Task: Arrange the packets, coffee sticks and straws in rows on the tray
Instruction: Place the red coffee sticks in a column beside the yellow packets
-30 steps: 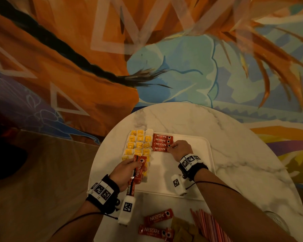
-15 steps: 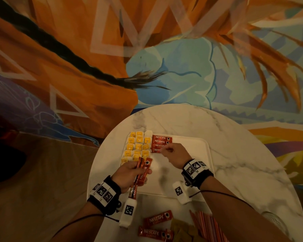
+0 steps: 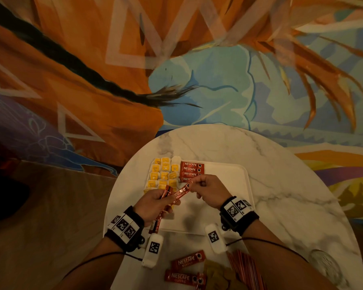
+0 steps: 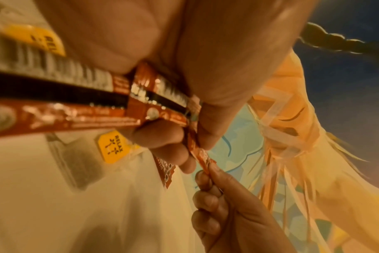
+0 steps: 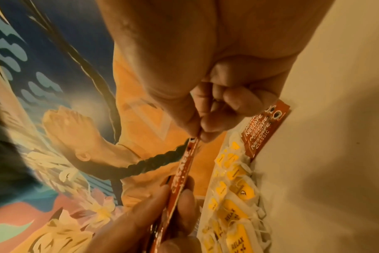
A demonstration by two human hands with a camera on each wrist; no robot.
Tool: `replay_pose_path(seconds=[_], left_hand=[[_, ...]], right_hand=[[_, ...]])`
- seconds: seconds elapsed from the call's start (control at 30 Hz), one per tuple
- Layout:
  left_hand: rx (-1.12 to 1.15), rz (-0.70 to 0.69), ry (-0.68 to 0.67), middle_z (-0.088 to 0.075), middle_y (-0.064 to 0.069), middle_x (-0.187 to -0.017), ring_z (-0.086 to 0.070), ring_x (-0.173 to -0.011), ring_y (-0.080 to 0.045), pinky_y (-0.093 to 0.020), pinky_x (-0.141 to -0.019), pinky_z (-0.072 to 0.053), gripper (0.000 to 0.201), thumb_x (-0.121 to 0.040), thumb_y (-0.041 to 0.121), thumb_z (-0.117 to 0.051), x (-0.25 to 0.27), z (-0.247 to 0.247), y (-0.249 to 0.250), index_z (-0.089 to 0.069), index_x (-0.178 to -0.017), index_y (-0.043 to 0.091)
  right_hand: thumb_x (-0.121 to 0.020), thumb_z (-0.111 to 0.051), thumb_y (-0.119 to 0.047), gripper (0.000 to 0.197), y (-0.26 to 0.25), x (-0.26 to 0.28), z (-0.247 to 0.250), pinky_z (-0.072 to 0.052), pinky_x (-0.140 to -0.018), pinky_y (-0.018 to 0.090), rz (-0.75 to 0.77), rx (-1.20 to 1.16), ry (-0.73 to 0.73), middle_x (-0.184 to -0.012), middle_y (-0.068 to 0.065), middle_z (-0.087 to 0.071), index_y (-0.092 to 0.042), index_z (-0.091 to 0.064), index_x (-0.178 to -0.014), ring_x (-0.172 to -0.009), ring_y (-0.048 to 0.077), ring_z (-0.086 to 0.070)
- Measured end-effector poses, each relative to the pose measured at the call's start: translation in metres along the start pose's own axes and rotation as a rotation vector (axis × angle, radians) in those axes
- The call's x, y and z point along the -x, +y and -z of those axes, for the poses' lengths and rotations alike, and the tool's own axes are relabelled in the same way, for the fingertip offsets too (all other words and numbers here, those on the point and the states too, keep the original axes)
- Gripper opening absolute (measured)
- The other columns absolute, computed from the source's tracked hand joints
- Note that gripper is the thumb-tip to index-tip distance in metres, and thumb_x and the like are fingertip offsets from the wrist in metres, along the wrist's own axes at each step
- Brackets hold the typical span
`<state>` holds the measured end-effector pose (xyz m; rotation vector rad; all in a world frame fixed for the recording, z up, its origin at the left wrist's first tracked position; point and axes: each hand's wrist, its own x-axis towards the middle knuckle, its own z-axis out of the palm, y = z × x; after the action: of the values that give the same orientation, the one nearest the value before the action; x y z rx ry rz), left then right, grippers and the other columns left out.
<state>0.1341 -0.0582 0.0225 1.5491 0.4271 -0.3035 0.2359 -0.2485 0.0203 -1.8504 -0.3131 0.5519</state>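
A white tray [image 3: 235, 185] lies on the round marble table. Yellow-tagged packets [image 3: 165, 174] fill its left side in rows, and a column of red coffee sticks [image 3: 190, 171] lies beside them. My left hand [image 3: 155, 203] grips a bunch of red coffee sticks [image 4: 80, 109] above the tray's near left part. My right hand [image 3: 208, 190] pinches the far end of one stick [image 3: 181, 193] from that bunch, seen as the pinched stick [image 5: 185, 169] in the right wrist view. Both hands hover above the tray.
Two loose coffee sticks [image 3: 187, 262] lie on the table near me, beside brown packets [image 3: 218, 275] and a bundle of red-striped straws [image 3: 247, 268]. The tray's right half [image 3: 224, 214] is bare. A painted mural wall [image 3: 176, 70] stands behind the table.
My right hand left the laid column of sticks and came back to pinch a stick in the left hand's bunch. The left hand lifted and turned the bunch toward it.
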Motion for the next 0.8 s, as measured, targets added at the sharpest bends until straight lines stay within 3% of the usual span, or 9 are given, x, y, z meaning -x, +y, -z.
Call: replay_pose_path(seconds=[0.1,0.23,0.3,0.4,0.53,0.67,0.8], left_hand=[[0.018,-0.002,0.058,-0.075,-0.007,-0.09,-0.059,-0.064,-0.014,-0.026,-0.054,-0.045,0.014,-0.096,0.016,-0.062,-0.002,0.003,-0.005,-0.071,-0.103,0.009],[0.043,-0.013,0.126,-0.073,-0.008,-0.086,-0.056,-0.063,-0.016,-0.026,-0.052,-0.044,0.014,-0.096,0.017,-0.063,-0.006,0.005,-0.009,-0.072,-0.098,0.007],[0.104,0.01,0.14,-0.072,-0.009,-0.087,-0.056,-0.062,-0.016,-0.026,-0.051,-0.044,0.018,-0.096,0.021,-0.064,-0.007,0.003,-0.009,-0.072,-0.1,0.006],[0.253,0.084,0.124,-0.071,-0.01,-0.086,-0.058,-0.062,-0.018,-0.027,-0.052,-0.044,0.023,-0.093,0.024,-0.068,-0.008,0.0,-0.008,-0.071,-0.107,0.006],[0.419,0.17,0.087,-0.068,-0.016,-0.087,-0.062,-0.066,-0.026,-0.032,-0.057,-0.047,0.023,-0.094,0.009,-0.056,-0.01,0.003,-0.012,-0.065,-0.111,-0.003],[0.497,0.2,0.014,-0.064,-0.018,-0.09,-0.064,-0.076,-0.033,-0.04,-0.073,-0.048,0.036,-0.083,-0.006,-0.039,-0.01,0.007,-0.014,-0.062,-0.11,-0.003],[0.476,0.168,-0.044,-0.066,-0.021,-0.096,-0.065,-0.083,-0.034,-0.044,-0.077,-0.052,0.04,-0.085,-0.016,-0.035,-0.006,0.006,-0.012,-0.06,-0.115,-0.007]], right_hand=[[-0.088,-0.069,-0.01,0.007,0.007,0.003,0.004,-0.043,-0.051,0.018,-0.045,-0.034,0.023,-0.079,0.009,-0.072,-0.005,-0.072,-0.093,-0.056,0.009,-0.059],[-0.088,-0.071,-0.015,0.006,0.018,0.01,0.006,-0.046,-0.056,0.016,-0.084,0.09,-0.034,-0.076,0.003,-0.072,-0.01,-0.074,-0.087,-0.059,0.005,-0.061],[-0.088,-0.071,-0.014,0.006,0.022,0.012,0.01,-0.047,-0.057,0.015,-0.093,0.084,-0.025,-0.076,0.002,-0.072,-0.009,-0.074,-0.087,-0.058,0.005,-0.061],[-0.087,-0.073,-0.014,0.008,0.03,0.007,0.021,-0.05,-0.061,0.021,-0.135,0.041,0.069,-0.082,0.01,-0.075,-0.007,-0.073,-0.089,-0.06,0.01,-0.06],[-0.086,-0.074,-0.013,0.003,0.042,-0.005,0.032,-0.048,-0.058,0.023,-0.228,0.109,0.154,-0.076,0.008,-0.071,-0.01,-0.073,-0.086,-0.059,0.012,-0.057],[-0.083,-0.078,-0.02,0.008,0.049,-0.021,0.028,-0.057,-0.074,0.03,-0.274,0.235,0.172,-0.079,0.003,-0.074,-0.021,-0.074,-0.077,-0.072,0.015,-0.066],[-0.081,-0.08,-0.027,0.009,0.048,-0.032,0.019,-0.054,-0.08,0.028,-0.29,0.339,0.188,-0.087,0.0,-0.075,-0.021,-0.078,-0.086,-0.087,0.016,-0.069]])
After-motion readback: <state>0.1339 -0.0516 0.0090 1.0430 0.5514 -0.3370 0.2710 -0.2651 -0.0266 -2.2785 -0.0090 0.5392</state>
